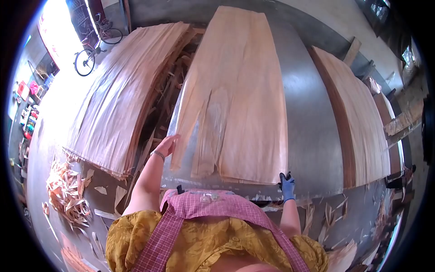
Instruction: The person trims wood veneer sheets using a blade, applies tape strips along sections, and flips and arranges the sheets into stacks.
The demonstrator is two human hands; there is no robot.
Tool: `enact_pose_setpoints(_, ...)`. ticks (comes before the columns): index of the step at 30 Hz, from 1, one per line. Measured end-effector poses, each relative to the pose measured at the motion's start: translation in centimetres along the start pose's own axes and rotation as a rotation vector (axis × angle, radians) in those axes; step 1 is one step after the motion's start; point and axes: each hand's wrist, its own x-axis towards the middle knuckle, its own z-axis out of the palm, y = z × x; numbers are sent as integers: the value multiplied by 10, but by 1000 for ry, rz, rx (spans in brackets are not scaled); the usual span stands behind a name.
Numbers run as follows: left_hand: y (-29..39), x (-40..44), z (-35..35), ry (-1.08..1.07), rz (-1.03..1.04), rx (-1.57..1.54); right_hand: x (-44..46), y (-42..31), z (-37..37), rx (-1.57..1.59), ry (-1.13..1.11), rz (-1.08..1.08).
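One metal table (pixel 312 140) bears a long veneer (pixel 253 95), split at its near end; probably light, bendy, easily torn along the grain, best held by sound edges, clear of splits. Bare left hand (pixel 168 145) is at its left edge, gloved right hand (pixel 287 185) at its near right corner; whether either grips, I cannot tell
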Motion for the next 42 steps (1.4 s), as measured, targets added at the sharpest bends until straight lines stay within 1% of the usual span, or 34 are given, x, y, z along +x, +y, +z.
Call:
enact_pose_setpoints(2,8,6,-6,71,-80,-25,-1,4,4,1,76,-47)
enact_pose_setpoints(5,1,9,-8,181,113,185,3,13,7,44,11,-28)
enact_pose_setpoints(6,-2,4,-4,218,176,170,2,12,17,159,140,-56)
enact_pose_setpoints(7,-8,4,-9,228,170,252,1,15,11,133,71,-23)
enact_pose_setpoints(9,-13,19,-25,245,173,418,-3,-9,-4,93,-64,35)
enact_pose_setpoints(10,-14,22,-26,324,155,571,-3,-7,-4,109,-42,37)
enact_pose_setpoints(12,-10,15,-17,485,122,870,-16,-7,-9,53,103,87)
enact_pose_setpoints(13,-9,10,-12,497,111,932,-23,-5,-11,24,171,113)
enact_pose_setpoints(14,-7,3,-4,510,100,994,-33,4,-14,83,179,193)
enact_pose_setpoints(15,-7,-2,-1,522,88,1057,-44,24,-17,-106,216,66)
enact_pose_setpoints(16,-14,2,0,618,61,1009,-58,44,-21,-294,254,-61)
enact_pose_setpoints(17,-11,-6,10,673,74,1105,-67,57,-23,-482,294,-187)
enact_pose_setpoints(19,-1,-30,44,786,103,1294,-88,65,-24,-480,257,-54)
enact_pose_setpoints(20,-7,-28,50,693,194,1362,-101,62,-25,-480,237,15)
enact_pose_setpoints(23,-29,-42,85,453,634,1520,-110,29,-17,-491,189,29)
enact_pose_setpoints(24,-35,-41,98,378,702,1545,-103,31,-9,-547,218,-28)
enact_pose_setpoints(26,-48,-40,119,227,830,1586,-94,23,-2,-468,169,-16)
enact_pose_setpoints(27,-54,-40,127,193,851,1606,-92,17,4,-423,144,-15)
enact_pose_setpoints(29,-61,-40,142,131,896,1640,-93,18,15,-457,126,-30)
enact_pose_setpoints(30,-61,-41,147,116,882,1624,-92,18,19,-477,118,-39)
enact_pose_setpoints(32,-64,-46,155,84,842,1588,-86,12,29,-470,167,-106)
enact_pose_setpoints(33,-66,-45,155,56,770,1586,-86,9,35,-468,185,-134)
enact_pose_setpoints(34,-65,-42,156,29,698,1585,-81,11,43,-491,315,-264)
enact_pose_setpoints(35,-63,-40,157,6,632,1582,-77,14,44,-396,241,-217)
enact_pose_setpoints(37,-62,-41,159,16,642,1580,-61,15,44,-200,100,-137)
enact_pose_setpoints(38,-61,-40,161,25,650,1578,-59,7,48,68,57,-48)
enact_pose_setpoints(40,-66,-36,158,52,713,1598,-60,1,33,289,-40,105)
enact_pose_setpoints(41,-70,-35,157,63,741,1610,-65,-16,22,398,-91,186)
enact_pose_setpoints(42,-72,-36,158,74,754,1631,-62,-16,11,449,-148,229)
